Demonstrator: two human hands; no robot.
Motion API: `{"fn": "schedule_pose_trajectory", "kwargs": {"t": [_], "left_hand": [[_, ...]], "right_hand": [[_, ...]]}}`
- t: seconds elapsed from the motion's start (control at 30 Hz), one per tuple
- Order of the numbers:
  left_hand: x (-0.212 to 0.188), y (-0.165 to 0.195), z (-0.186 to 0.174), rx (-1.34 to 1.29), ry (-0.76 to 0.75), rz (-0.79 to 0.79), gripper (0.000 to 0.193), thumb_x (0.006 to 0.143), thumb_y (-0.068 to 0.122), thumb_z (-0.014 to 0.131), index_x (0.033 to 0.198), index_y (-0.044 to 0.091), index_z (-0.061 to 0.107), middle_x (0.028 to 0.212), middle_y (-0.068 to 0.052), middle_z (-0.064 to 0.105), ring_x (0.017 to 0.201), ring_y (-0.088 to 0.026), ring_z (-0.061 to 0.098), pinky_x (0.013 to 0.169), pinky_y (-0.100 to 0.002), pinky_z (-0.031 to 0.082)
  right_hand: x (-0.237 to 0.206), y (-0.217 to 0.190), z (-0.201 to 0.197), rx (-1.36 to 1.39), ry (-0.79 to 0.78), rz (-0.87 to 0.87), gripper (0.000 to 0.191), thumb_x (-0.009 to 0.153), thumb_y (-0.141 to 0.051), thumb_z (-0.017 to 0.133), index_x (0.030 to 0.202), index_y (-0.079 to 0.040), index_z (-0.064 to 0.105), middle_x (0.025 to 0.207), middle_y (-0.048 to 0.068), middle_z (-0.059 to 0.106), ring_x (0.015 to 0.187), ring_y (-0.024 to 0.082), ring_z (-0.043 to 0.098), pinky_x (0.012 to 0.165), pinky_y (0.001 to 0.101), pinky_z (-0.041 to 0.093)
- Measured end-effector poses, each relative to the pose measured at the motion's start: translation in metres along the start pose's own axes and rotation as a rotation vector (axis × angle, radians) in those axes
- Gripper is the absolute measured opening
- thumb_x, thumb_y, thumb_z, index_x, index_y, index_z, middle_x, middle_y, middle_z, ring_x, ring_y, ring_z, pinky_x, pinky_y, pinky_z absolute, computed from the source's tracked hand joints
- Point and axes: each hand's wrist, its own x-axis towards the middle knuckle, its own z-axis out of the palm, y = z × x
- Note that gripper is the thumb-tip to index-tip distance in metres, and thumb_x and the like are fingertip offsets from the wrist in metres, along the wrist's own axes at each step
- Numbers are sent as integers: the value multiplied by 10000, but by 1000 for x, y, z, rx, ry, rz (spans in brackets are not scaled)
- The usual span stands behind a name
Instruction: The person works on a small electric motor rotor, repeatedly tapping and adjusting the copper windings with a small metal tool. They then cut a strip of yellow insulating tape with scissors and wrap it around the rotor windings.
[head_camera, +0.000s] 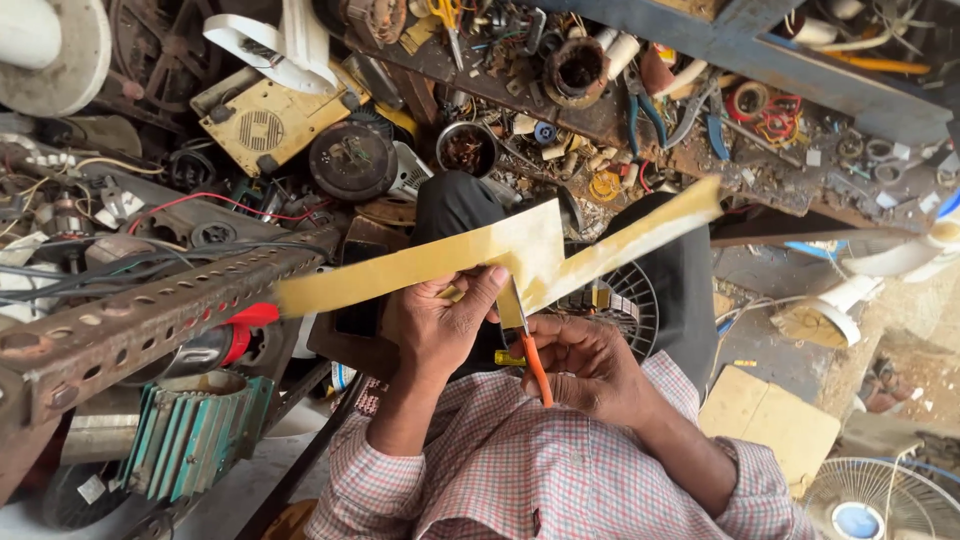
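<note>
While the left hand (440, 325) fingers pinch the yellow sheet (500, 255), the right hand (590, 365) fingers grip orange-handled scissors (530, 350) mid-cut, pointing toward twelve o'clock; the next snip likely needs steady feeding.

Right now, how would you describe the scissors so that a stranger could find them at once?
Start at the long yellowish paper strip stretched across the middle of the view, pinched by the left hand. Just below its wide part, the right hand works the scissors, blades cutting up into the paper. Their bright orange handles set them apart from the blue-handled pliers on the cluttered bench.
</note>
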Motion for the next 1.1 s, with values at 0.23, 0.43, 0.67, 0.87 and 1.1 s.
{"fn": "schedule_pose_trajectory", "kwargs": {"t": [0.23, 0.43, 0.67, 0.87, 1.1], "left_hand": [[-1, -5, 4, -43, -26, -35, 209, 948, 86, 765, 1117, -30, 727, 927, -90, 769, 704, -87, 695, 535, -227, 582], [-2, -5, 1, 15, -43, -14, 207, 961, 83, 767, 1124, -41, 736, 889, -98, 770, 645, -75, 670, 535, -222, 565], [-3, -12, -1, 32, -34, -2, 201, 943, 89, 776, 1099, -28, 728, 834, -74, 758, 625, -76, 679, 510, -221, 567], [-2, -9, -1, 55, -8, -33, 180, 946, 109, 774, 1072, -16, 745, 764, -53, 736, 577, -72, 664, 491, -219, 558], [-3, -3, 2, 42, -48, -70, 207, 943, 125, 762, 1090, -18, 736, 828, -75, 766, 587, -75, 675, 497, -218, 561]], "right_hand": [[-5, -7, 0, 63, 29, 34, 615, 849, 30, 785, 1423, 71, 568, 1214, 188, 725, 951, 175, 728, 844, 302, 622], [-4, -5, 1, 50, -5, -23, 596, 857, 44, 762, 1418, 78, 563, 1212, 168, 720, 997, 156, 726, 844, 296, 633], [-13, -11, -1, 117, -3, 64, 597, 849, 52, 758, 1410, 83, 556, 1202, 206, 737, 972, 179, 737, 832, 304, 630], [-20, -19, 5, 114, -15, 30, 570, 863, 29, 763, 1394, 99, 570, 1184, 211, 739, 970, 185, 746, 841, 321, 646], [-15, -16, 2, 95, -9, 31, 587, 865, 21, 767, 1408, 99, 558, 1198, 220, 726, 945, 188, 741, 838, 312, 635]]}}
